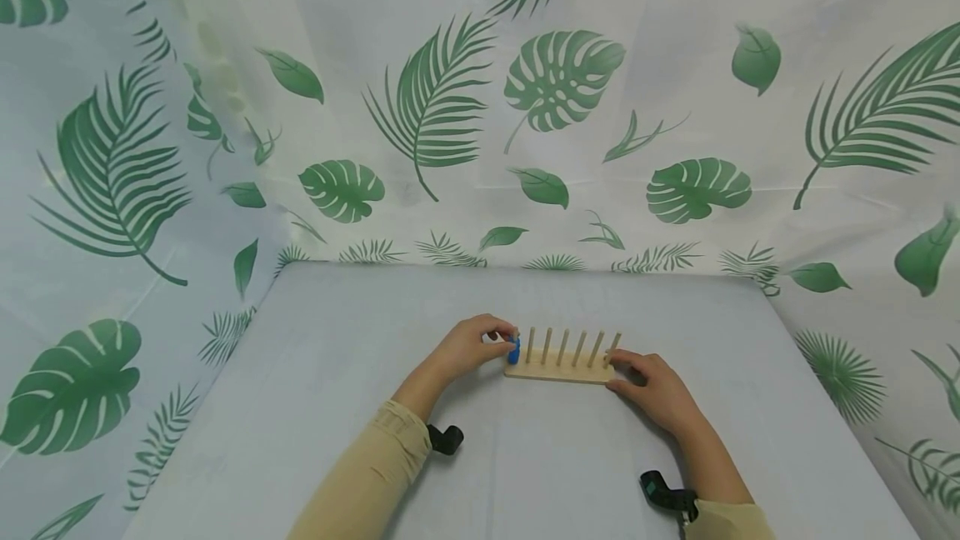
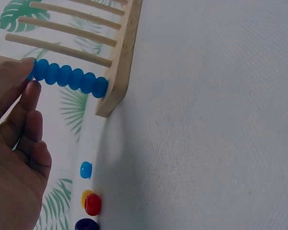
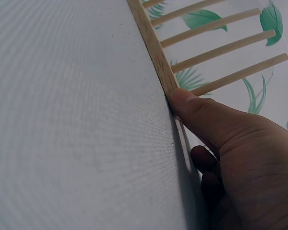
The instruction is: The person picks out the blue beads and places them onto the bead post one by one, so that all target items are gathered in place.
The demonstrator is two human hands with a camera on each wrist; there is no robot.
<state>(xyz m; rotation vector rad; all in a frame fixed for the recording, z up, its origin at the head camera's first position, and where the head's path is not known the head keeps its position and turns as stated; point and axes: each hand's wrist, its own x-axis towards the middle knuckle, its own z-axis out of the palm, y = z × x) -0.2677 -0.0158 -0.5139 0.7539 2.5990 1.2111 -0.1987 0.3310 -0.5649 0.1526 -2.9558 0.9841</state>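
A wooden peg board [image 1: 558, 372] with a row of upright pegs stands on the table. Blue beads [image 2: 72, 79] are stacked on its leftmost peg, down to the base. At the top of that stack, my left hand [image 1: 467, 348] pinches a blue bead between thumb and forefinger, around the peg below its tip. My right hand [image 1: 656, 390] grips the right end of the board, its thumb [image 3: 185, 98] on the front edge of the base; the fingertips behind are partly hidden. The other pegs [image 3: 225, 48] carry no beads.
Beyond the left hand, in the left wrist view, lie loose beads: a light blue bead [image 2: 86, 169], a red bead [image 2: 93, 204], a yellow bead [image 2: 84, 195] behind it and a dark purple bead [image 2: 87, 224]. A leaf-print curtain [image 1: 450, 215] borders the white table [image 1: 555, 457].
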